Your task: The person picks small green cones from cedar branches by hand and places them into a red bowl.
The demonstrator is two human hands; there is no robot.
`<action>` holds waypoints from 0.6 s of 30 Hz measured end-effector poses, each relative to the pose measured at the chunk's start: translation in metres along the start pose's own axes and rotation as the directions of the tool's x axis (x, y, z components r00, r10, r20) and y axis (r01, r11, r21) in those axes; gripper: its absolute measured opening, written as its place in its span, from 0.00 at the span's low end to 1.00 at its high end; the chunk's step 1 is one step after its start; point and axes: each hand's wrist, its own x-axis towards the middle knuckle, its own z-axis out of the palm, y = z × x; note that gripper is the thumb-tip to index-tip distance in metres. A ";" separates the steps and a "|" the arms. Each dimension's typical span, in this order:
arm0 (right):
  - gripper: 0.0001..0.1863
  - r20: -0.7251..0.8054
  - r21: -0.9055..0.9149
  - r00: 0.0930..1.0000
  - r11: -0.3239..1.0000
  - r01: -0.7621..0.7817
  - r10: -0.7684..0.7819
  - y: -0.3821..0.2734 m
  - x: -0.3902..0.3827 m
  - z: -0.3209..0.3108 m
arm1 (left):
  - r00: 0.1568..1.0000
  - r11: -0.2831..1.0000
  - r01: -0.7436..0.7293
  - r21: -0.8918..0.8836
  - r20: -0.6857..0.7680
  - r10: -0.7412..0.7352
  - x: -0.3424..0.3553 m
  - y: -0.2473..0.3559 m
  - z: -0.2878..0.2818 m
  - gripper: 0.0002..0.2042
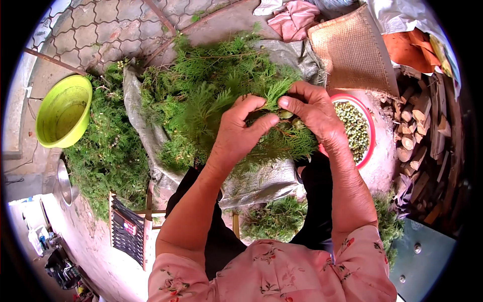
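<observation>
Between my hands, above the pile of evergreen branches (221, 65), is a leafy evergreen sprig (276, 93). My right hand (319, 113) pinches it between thumb and fingers. Small green cones (298, 122) show just under the right thumb, close to the palm. My left hand (244, 121) is curled at the sprig's other side, its index fingertip against the greenery. A gap separates its thumb from that finger, and its remaining fingers are mostly hidden. To the right of my right hand stands a red-rimmed basin (372, 132) holding many small green cones.
Under the pile lies a grey woven sheet (135, 100). More cut branches (108, 156) and a lime-green tub (83, 108) are at left, near a low folding chair (128, 229). A woven mat (349, 50) and stacked firewood (427, 116) stand at right.
</observation>
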 end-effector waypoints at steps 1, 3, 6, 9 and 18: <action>0.09 0.000 0.000 1.000 1.000 -0.001 0.001 0.000 -0.001 0.002 | 0.991 0.975 -0.130 0.178 0.035 0.126 0.000 0.001 0.001 0.13; 0.10 0.008 -0.029 1.000 1.000 -0.007 0.007 -0.001 -0.002 0.005 | 0.971 0.919 -0.237 0.315 0.097 0.217 0.001 0.002 0.000 0.16; 0.11 0.017 -0.102 1.000 0.995 -0.015 0.016 0.007 0.000 0.005 | 0.995 0.973 0.017 0.232 0.094 -0.040 0.000 0.003 -0.004 0.12; 0.11 0.018 -0.161 0.999 0.986 0.031 -0.028 0.005 -0.001 0.009 | 0.989 0.913 -0.079 0.400 0.145 0.022 0.003 0.007 -0.007 0.08; 0.14 0.233 0.048 0.973 0.999 -0.008 -0.004 0.005 0.001 0.006 | 0.991 0.984 0.088 0.157 0.083 -0.102 -0.003 0.012 -0.007 0.11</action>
